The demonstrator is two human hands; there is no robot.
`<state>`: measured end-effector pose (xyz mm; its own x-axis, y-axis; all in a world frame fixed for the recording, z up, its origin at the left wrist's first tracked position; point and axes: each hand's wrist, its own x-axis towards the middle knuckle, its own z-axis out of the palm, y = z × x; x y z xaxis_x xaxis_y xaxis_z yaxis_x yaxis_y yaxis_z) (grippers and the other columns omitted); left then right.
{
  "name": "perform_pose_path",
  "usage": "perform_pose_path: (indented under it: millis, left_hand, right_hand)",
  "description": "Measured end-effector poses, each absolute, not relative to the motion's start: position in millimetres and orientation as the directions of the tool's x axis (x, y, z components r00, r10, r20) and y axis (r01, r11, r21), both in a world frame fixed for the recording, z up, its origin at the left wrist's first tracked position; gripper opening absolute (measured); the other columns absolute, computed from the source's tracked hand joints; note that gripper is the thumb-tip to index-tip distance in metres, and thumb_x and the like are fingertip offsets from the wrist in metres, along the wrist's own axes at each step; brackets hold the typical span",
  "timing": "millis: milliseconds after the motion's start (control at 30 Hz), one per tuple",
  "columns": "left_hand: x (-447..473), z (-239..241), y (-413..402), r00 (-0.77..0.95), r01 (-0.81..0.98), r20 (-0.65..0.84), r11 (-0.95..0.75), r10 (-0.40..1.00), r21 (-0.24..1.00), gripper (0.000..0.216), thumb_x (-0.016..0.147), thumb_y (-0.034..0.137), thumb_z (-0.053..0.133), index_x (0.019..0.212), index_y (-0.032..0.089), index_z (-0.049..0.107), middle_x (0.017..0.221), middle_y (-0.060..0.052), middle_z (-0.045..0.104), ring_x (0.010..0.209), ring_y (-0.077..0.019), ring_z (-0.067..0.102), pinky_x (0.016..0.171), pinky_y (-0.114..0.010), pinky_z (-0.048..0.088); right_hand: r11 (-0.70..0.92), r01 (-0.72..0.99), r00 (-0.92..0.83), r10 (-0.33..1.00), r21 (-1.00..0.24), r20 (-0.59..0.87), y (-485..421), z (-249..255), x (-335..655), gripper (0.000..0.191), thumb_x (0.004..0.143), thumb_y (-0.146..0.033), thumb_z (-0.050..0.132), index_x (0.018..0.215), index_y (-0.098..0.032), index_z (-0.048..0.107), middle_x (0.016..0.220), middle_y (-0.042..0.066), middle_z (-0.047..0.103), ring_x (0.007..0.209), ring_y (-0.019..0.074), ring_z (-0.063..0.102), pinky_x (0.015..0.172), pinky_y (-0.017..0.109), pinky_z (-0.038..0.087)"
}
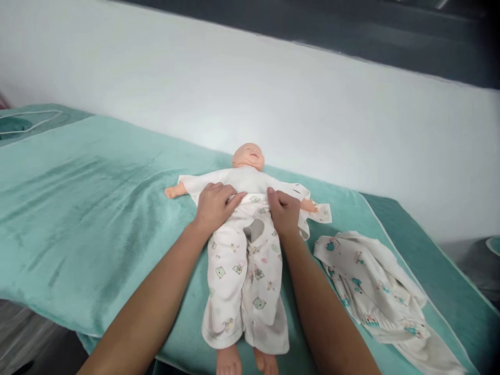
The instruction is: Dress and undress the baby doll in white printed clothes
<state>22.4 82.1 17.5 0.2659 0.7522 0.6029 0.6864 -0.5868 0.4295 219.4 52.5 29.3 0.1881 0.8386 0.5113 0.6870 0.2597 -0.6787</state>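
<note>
Head view: hands hold trousers bearing animal prints.

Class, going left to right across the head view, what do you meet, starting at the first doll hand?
First doll hand, person's left hand, doll's head, person's right hand, second doll hand, loose printed garment.

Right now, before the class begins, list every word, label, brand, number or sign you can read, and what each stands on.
No text can be read.
Open-crotch baby pants: small animal prints; any lettering is too small to read.
Crumpled printed baby garment: a small reddish mark may be lettering, too blurred to read.
</note>
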Motion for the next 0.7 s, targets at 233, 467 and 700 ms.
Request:
perform_pose_path:
  millis: [233, 467, 700]
  left_hand:
    - [-4, 5, 73, 0.186, 0.639, 0.348, -0.382, 0.919, 0.668, 0.041, 0.095, 0.052, 0.039, 0.071, 0.022, 0.053, 0.064, 0.001, 0.056, 0.065, -0.0177, 0.051, 0.065, -0.031, 0.035]
    - [-27, 7, 46, 0.386, 0.326, 0.106, -0.243, 0.916, 0.914, 0.059, 0.075, 0.055, 0.069, 0.12, 0.021, 0.052, 0.118, -0.006, 0.063, 0.102, -0.0241, 0.06, 0.082, -0.033, 0.048]
    - [-26, 6, 42, 0.267, 0.356, 0.128, -0.221, 0.955, 0.908, 0.04, 0.069, 0.048, 0.075, 0.09, 0.02, 0.054, 0.087, 0.002, 0.057, 0.08, -0.0174, 0.054, 0.069, -0.028, 0.042]
  right_hand:
    - [0.049, 0.589, 0.057, 0.993, -0.807, 0.101, 37, 26, 260, 0.055, 0.087, -0.063, 0.048, 0.055, -0.021, 0.034, 0.054, -0.005, 0.032, 0.057, 0.0109, 0.03, 0.054, 0.027, 0.023]
    - [0.116, 0.513, -0.17, 0.985, -0.851, 0.032, 0, 34, 265, 0.046, 0.072, -0.043, 0.073, 0.109, -0.02, 0.059, 0.1, 0.0, 0.063, 0.084, 0.0177, 0.055, 0.073, 0.027, 0.043]
    - [0.135, 0.778, -0.009, 0.979, -0.614, 0.203, -12, 30, 245, 0.025, 0.072, -0.032, 0.063, 0.061, -0.021, 0.043, 0.064, -0.003, 0.049, 0.072, 0.0175, 0.048, 0.066, 0.027, 0.036]
